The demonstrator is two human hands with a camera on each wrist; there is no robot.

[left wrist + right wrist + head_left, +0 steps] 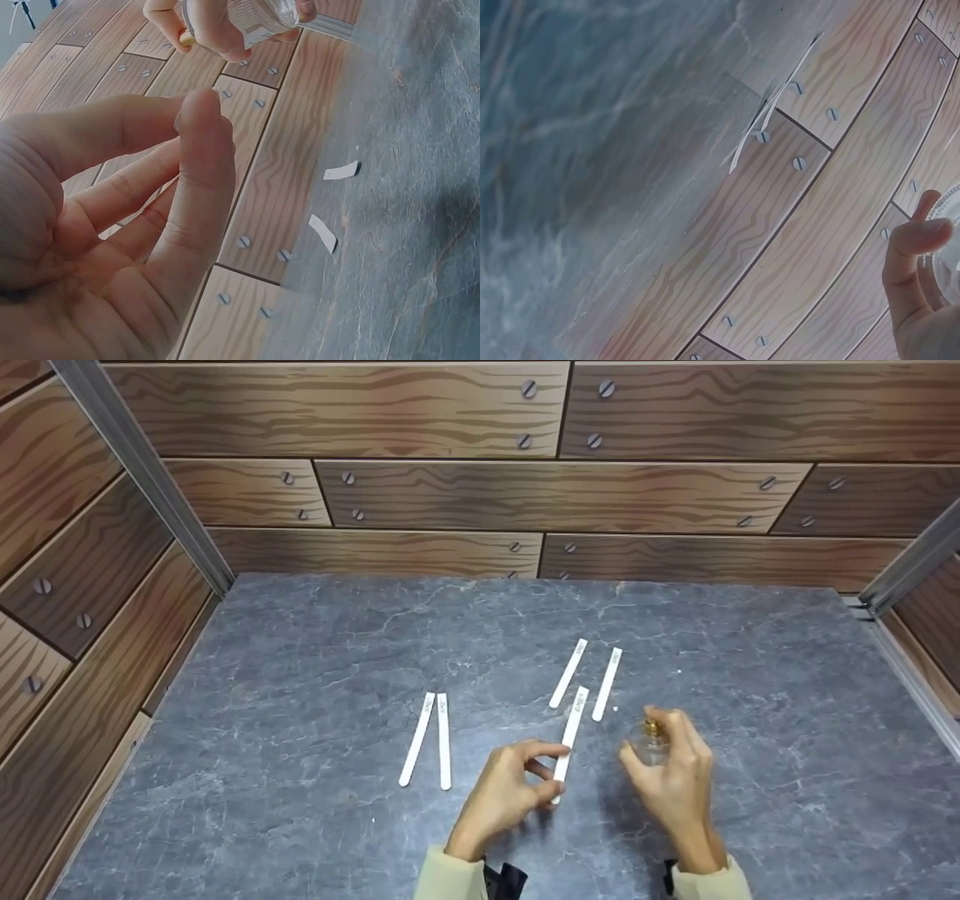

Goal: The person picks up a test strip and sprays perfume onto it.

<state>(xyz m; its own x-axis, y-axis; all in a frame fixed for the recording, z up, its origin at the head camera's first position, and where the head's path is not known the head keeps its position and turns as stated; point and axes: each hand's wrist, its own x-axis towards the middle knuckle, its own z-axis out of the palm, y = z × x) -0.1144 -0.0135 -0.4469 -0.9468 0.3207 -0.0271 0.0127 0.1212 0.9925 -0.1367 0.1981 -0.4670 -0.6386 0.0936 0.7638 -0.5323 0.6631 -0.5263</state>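
Wood-print boards behind the far edge of a grey marbled worktop. Toward its near right corner, right hand, fingers curled round a small clear glass bottle. Nearer the middle of the near edge, left hand, thumb and finger pinching one white strip along its near, rounded half. Bottle apparently raised clear of the worktop, apart from the pinched strip; likely to drop with a loosened grip on smooth glass, perhaps scattering the strips. Strip slanting toward the far edge; liable to twist loose from too light a pinch, or bend from too hard a one. Beyond it, toward the far edge, two loose strips, at risk of nudging by a careless reach. Farther toward the left edge, two more strips, far ends nearly meeting; easily shuffled by a stray sweep. Smallest, a gold-coloured top on the bottle, close to a right fingertip; perhaps prone to accidental pressing from too tight a squeeze.
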